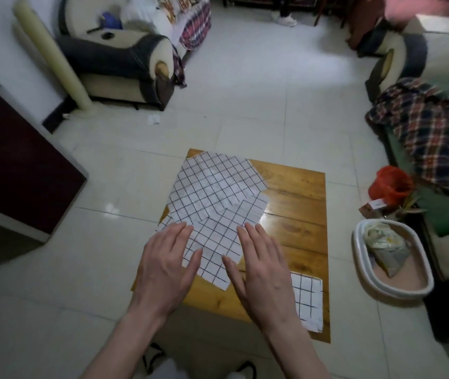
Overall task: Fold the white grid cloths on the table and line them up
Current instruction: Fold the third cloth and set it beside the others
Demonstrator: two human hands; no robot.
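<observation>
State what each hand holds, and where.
Nothing is held. The left hand and right hand lie flat, fingers straight, over the grid cloth.

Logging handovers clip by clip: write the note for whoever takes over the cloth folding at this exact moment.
Left hand and right hand: both open, fingers straight, flat on the near grid cloth.
Far grid cloth lies spread at the table's far left, partly overlapping the near one.
Done: one folded cloth sits at the near right corner.
Left: fold the two spread cloths, line them up with the folded one.
</observation>
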